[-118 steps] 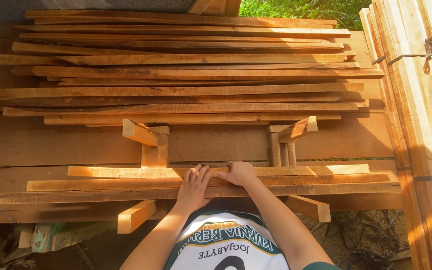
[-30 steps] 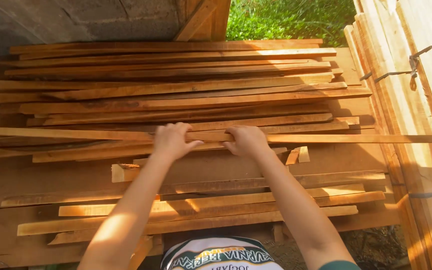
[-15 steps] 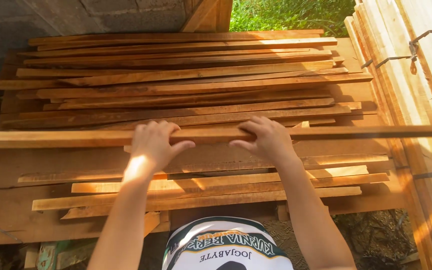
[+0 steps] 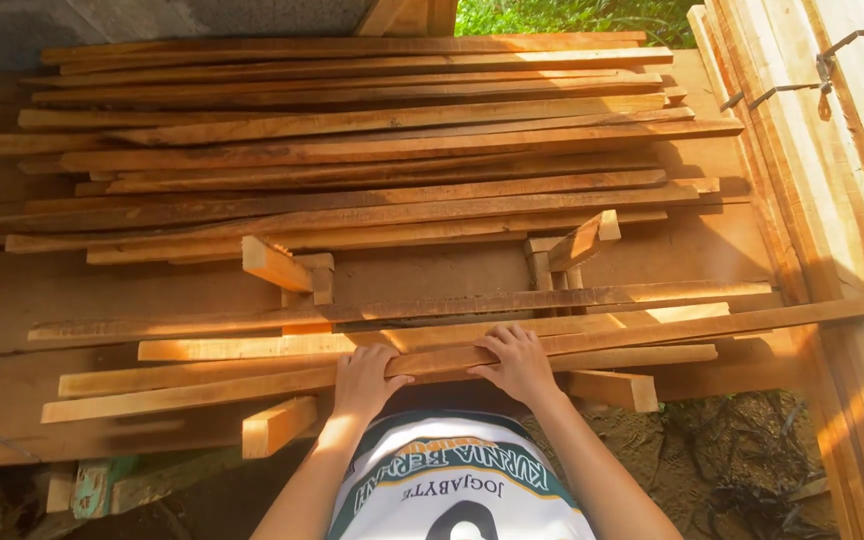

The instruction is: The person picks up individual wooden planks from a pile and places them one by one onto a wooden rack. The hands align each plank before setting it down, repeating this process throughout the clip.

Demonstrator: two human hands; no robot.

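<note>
An outdoor timber workspace is shown from above in warm, low sunlight, with a broad wooden bench (image 4: 72, 290) filling most of the view. Nearest the camera, a white and green jersey is seen at the bottom edge, and two bare forearms are stretched forward from it. The left hand (image 4: 364, 378) and the right hand (image 4: 518, 362) are laid side by side on a long thin wooden slat (image 4: 652, 328), which lies at the near edge of the bench and runs slightly uphill to the right. Both grips are pressed down on the slat with fingers spread over its top; whether the fingers are curled under it cannot be told. Several similar slats are laid alongside it in a loose near pile (image 4: 252, 348). Just beyond, short wooden blocks (image 4: 274, 264) are set upright or tilted on the bench, in two clusters. Farther back, a large stack of long slats (image 4: 372, 150) is piled across the bench. On the right, a tall bundle of pale planks (image 4: 852, 180) is seen, bound with wire. Green foliage (image 4: 572, 14) is visible at the top.
</note>
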